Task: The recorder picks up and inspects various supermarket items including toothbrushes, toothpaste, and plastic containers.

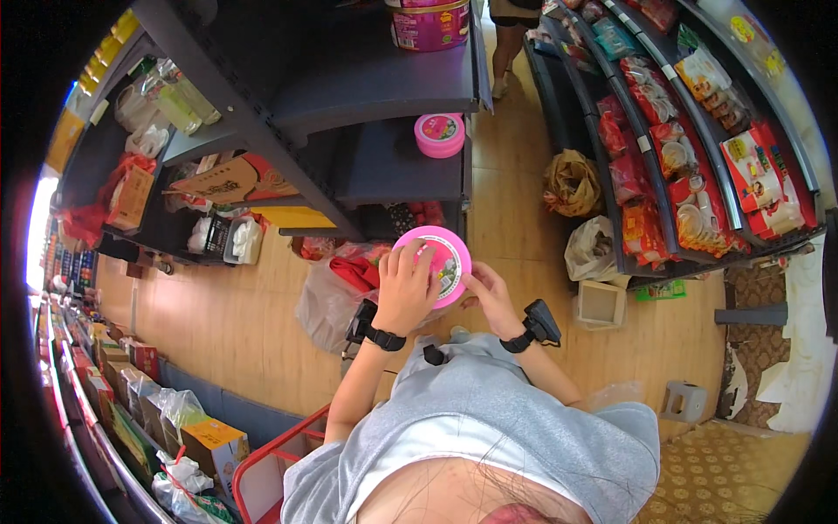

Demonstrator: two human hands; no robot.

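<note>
A round pink plastic tub (457, 250) with a printed lid is held in front of my body, its lid facing up. My left hand (407, 288) lies over the left part of the lid, fingers bent across it. At the lower right rim, my right hand (491, 296) grips the tub with the thumb on its edge; its other fingers are partly hidden. Straight ahead, a similar pink tub (439, 135) stands near the right end of a dark grey metal shelf (393, 167). Both wrists wear black straps with small devices.
Ahead, a purple tub (432, 27) stands on the upper shelf. Packaged goods fill a rack (681, 157) at right, with bags (571, 182) beside its base. Plastic bags (334, 295) lie below my left hand. A red-framed basket or cart (262, 468) is near my left side. Another person's leg (505, 52) shows in the aisle.
</note>
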